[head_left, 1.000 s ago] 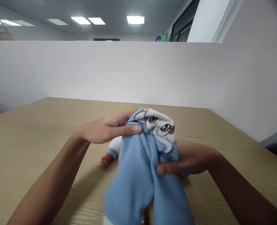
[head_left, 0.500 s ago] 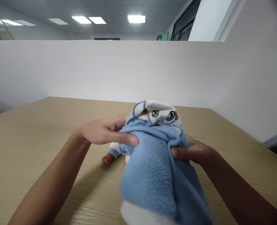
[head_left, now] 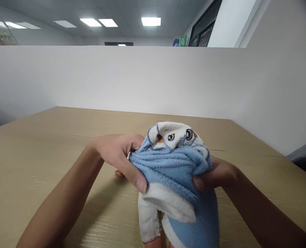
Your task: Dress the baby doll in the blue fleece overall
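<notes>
A blue fleece baby garment (head_left: pixel 173 172) with a white lining and a hood bearing embroidered cartoon eyes is bunched up above the wooden table (head_left: pixel 39 151). My left hand (head_left: pixel 120 156) grips its left side with thumb and fingers closed on the cloth. My right hand (head_left: pixel 215 172) pinches the right side. A doll is under the cloth: its white cloth body (head_left: pixel 147 220) shows below the bunched fabric, and a small foot (head_left: pixel 119 174) peeks out beside my left hand.
A white partition wall (head_left: pixel 153 82) runs along the far and right edges of the table. The table's right edge (head_left: pixel 272 151) drops off near my right arm. Ceiling lights show above the partition.
Both hands have gathered the blue garment upward into folds. The cloth that hung low has risen, uncovering the doll's white body beneath. The hood has stayed on top.
</notes>
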### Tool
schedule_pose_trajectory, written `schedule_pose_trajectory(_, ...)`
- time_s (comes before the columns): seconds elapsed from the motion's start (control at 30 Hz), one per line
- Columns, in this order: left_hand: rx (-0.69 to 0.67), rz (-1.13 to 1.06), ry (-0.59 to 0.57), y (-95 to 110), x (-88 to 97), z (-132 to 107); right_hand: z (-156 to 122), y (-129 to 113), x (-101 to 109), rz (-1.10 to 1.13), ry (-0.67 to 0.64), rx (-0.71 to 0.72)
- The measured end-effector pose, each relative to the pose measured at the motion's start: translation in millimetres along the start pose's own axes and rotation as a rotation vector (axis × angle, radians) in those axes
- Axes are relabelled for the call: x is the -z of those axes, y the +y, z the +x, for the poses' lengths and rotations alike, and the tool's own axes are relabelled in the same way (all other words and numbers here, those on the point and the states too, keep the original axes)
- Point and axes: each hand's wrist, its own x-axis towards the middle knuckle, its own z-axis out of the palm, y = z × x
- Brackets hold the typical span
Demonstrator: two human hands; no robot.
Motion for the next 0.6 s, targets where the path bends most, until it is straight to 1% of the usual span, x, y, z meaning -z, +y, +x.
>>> schedule_pose_trajectory(0.07,0.048,-0.013,-0.177,1,-5.8,-1,-2,-3,-10,-0.047,0.052,-0.017)
schedule_pose_trajectory(0.1,0.053,-0.035,-0.213,1,-9.9,-2,-3,-5,-16,-0.061,0.073,-0.019)
schedule_pose_trajectory(0.17,0.032,-0.106,-0.192,2,-21.1,-8,-8,-6,-29,-0.048,0.076,-0.010)
schedule_pose_trajectory(0.23,0.017,-0.176,-0.159,1,-36.6,-19,-16,-7,-44,-0.012,0.047,-0.005)
schedule_pose_trajectory(0.3,0.026,-0.228,-0.110,-1,-56.1,-33,-26,-5,-59,-0.007,0.064,-0.040)
schedule_pose_trajectory(0.33,0.035,-0.247,-0.069,-3,-67.2,-40,-31,-3,-66,-0.033,0.113,-0.069)
schedule_pose_trajectory(0.43,0.073,-0.319,0.056,-9,-103.1,-58,-42,6,-88,-0.214,0.367,-0.144)
schedule_pose_trajectory(0.5,0.128,-0.397,0.140,-14,-127.0,-67,-46,16,-99,-0.345,0.529,-0.186)
schedule_pose_trajectory(0.6,0.262,-0.501,0.304,-20,-158.6,-75,-46,35,-110,-0.509,0.684,-0.243)
